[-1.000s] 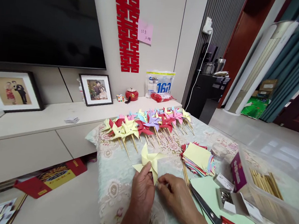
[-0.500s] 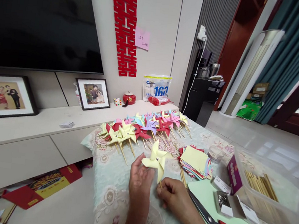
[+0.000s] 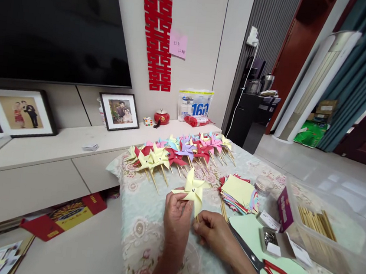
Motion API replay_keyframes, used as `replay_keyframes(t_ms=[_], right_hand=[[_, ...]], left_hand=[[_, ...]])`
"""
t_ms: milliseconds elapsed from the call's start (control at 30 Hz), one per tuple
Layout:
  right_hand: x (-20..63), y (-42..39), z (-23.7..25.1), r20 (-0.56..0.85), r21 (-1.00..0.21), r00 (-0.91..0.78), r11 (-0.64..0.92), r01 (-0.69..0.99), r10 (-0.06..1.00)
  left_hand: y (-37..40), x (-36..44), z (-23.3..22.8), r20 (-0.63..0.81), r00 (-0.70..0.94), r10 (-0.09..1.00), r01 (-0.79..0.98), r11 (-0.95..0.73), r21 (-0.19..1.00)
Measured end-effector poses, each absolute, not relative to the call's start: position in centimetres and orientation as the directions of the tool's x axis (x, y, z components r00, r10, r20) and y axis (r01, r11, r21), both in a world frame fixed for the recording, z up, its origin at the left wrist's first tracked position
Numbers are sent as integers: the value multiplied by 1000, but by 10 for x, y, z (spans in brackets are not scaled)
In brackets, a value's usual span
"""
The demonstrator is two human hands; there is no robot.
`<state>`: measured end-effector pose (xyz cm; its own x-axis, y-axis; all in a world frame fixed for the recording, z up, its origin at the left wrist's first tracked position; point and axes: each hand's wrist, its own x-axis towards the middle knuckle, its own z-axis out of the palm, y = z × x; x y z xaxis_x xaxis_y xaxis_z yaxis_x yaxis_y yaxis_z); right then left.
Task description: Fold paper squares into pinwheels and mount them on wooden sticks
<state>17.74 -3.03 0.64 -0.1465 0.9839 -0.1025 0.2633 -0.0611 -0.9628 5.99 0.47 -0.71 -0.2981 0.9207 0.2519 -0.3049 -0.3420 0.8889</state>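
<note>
Near edge of bench (image 3: pixel 146 237): two hands. Left hand (image 3: pixel 177 217) pinches lower blade of one yellow pinwheel (image 3: pixel 193 189); right hand (image 3: pixel 215 236) grips its stick, just below. One pair of red scissors (image 3: pixel 273 273) at right. Many finished pinwheels (image 3: pixel 181 152) along far edge.

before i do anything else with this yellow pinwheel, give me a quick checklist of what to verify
1. Left hand grips the yellow pinwheel at its blades: ok.
2. Right hand pinches the stick below it: ok.
3. Pin sits at the pinwheel's centre: ok.
4. Pin fully through into the stick: cannot tell, hidden behind the blades.
5. Scissors lie close by the right forearm, blades towards the hands: not ok.
6. Finished pinwheels lie apart from the one in hand: ok.
</note>
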Motion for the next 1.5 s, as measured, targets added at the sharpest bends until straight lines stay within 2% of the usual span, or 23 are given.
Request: replay_keyframes(t_ms=[400, 533, 633, 700, 767, 900, 967, 1167, 1333, 1400, 1500], right_hand=[[176, -31, 2, -109, -966, -159, -67, 251, 981], [176, -29, -3, -114, -963, -143, -74, 259, 983], [175, -25, -8, -87, -962, -78, -63, 265, 993], [175, -22, -9, -69, -968, -40, -57, 245, 997], [176, -19, -10, -52, -974, -9, -48, 220, 999], [179, -17, -10, -3, -979, 48, -12, 205, 999], [181, -17, -8, 20, -973, 69, 3, 232, 997], [191, -16, 12, 116, -961, 148, 73, 268, 982], [225, 6, 46, 181, -918, 188, 97, 385, 965], [245, 27, 59, 213, -859, 183, 95, 503, 960], [272, 67, 70, 186, -733, 227, -19, 680, 956]], left_hand=[[5, 60, -7, 189, -289, 938, -340, -286, 896], [4, 58, -14, 271, -306, 913, -213, -343, 915], [4, 56, -23, 333, -372, 867, -47, -376, 925], [6, 56, -30, 348, -379, 857, 1, -376, 927], [10, 58, -37, 292, -384, 876, -5, -318, 948], [20, 69, -47, 90, -423, 902, -75, -133, 988], [25, 76, -49, 29, -425, 905, -25, -43, 999], [35, 92, -46, 147, -466, 872, 258, -25, 966], [41, 99, -49, 189, -453, 871, 293, -55, 954], [43, 99, -51, 194, -450, 872, 291, -62, 955], [46, 100, -55, 179, -440, 880, 286, -51, 957]])
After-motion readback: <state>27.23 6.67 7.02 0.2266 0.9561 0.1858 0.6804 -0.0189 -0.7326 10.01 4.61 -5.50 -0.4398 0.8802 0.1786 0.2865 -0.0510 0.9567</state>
